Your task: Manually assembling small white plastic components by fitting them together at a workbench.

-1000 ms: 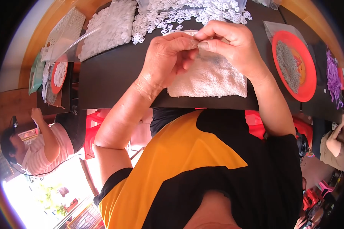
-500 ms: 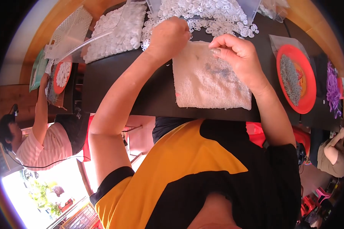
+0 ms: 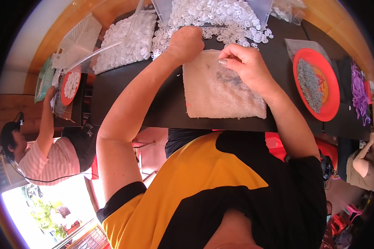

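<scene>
My left hand [image 3: 188,44] is closed with its back up, at the near edge of a spread of small white plastic pieces [image 3: 232,34] with holes in them. Its fingertips are hidden, so what it holds does not show. Over the upper right of a beige cloth [image 3: 207,99] with grey smudges, my right hand [image 3: 247,68] has thumb and forefinger pinched together. Anything in that pinch is too small to make out. The cloth lies flat on the dark table [image 3: 164,101], close in front of me.
A clear bin [image 3: 265,14] heaped with white pieces stands at the back, beside a full clear bag [image 3: 126,41]. On the right, a red bowl [image 3: 331,99] holds grey screw-like pieces; purple strips [image 3: 357,91] lie beyond. A person [image 3: 50,153] works at far left, another [image 3: 361,166] at far right.
The view has shifted slightly, moving the table things a little left. My left hand sits slightly nearer to me; both hands keep nearly the same closed shape.
</scene>
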